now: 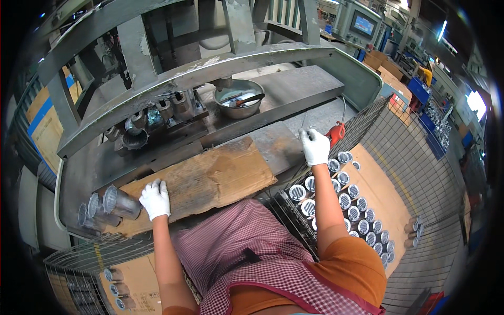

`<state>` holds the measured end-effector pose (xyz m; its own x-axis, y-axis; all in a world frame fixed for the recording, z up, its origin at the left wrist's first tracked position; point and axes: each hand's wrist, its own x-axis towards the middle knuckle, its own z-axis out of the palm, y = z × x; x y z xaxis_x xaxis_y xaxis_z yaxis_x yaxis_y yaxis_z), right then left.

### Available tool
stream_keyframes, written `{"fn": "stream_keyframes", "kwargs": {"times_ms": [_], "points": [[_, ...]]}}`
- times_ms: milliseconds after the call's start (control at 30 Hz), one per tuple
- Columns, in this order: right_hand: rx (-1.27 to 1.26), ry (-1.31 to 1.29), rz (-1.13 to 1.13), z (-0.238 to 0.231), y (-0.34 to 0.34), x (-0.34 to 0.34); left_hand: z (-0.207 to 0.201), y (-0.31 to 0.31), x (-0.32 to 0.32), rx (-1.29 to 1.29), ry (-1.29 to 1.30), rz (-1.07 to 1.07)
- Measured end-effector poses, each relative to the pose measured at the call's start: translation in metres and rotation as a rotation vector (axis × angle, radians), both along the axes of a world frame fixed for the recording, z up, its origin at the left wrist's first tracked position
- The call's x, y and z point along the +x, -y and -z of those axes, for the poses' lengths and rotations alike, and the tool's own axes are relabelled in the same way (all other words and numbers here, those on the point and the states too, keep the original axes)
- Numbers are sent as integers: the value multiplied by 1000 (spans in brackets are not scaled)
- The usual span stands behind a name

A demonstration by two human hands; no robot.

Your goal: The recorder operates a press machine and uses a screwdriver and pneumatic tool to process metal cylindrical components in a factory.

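Observation:
My left hand (pixel 156 199), in a white glove, lies with its fingers extended on the left part of a worn cardboard sheet (pixel 210 176). Just left of it, several grey metal cups with flared rims (pixel 121 203) lie tilted in a row. My right hand (pixel 316 148), also gloved, is raised at the right end of the machine bed. Its fingers are pinched around a thin, wire-like rod (pixel 306 116) that points upward. Right beside this hand hangs a red tool (pixel 335 134), whose kind I cannot make out.
A press frame (pixel 210 65) spans the front, with metal tooling (pixel 165 110) under it. A steel bowl (pixel 239 107) holding a dark-handled brush stands on the bed. At right, a wire cage (pixel 420 194) holds rows of metal cups (pixel 353 213); another wire basket (pixel 94 249) stands lower left.

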<state>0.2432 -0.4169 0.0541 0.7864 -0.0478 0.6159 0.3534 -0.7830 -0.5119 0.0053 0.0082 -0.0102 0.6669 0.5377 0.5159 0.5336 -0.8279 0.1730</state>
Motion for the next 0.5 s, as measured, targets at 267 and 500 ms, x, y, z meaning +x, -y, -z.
{"fn": "stream_keyframes", "kwargs": {"times_ms": [267, 500], "points": [[5, 36, -3, 0, -2, -1, -7, 6, 1, 105, 207, -27], [3, 5, 1, 1, 0, 0, -2, 0, -1, -74, -151, -38]]}}
